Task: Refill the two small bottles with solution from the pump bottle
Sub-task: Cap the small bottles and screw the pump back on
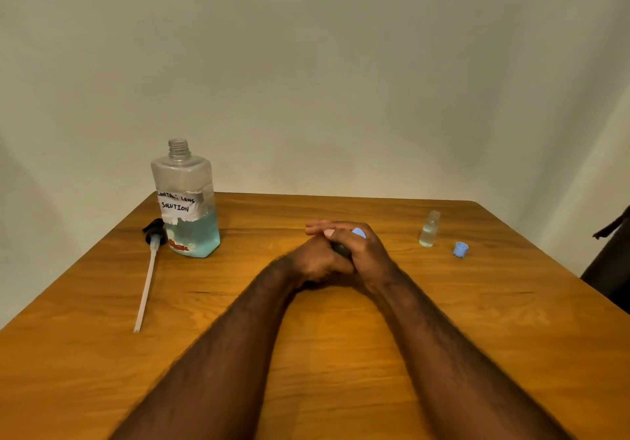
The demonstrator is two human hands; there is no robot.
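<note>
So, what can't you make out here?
- Second bottle: head view, left grip and right grip cover it; only its blue cap shows.
- Dark shape: head view, cut off by the right edge.
- Big bottle, lower print: head view, blurred.

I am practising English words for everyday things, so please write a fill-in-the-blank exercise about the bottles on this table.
1. The pump lies on the table, to the ___ of the big bottle.
2. The small bottle on the right stands open, its ___ lying beside it.
3. The left hand and the right hand hold the other small bottle, whose cap is ___.

Missing words: left, cap, blue.
</note>
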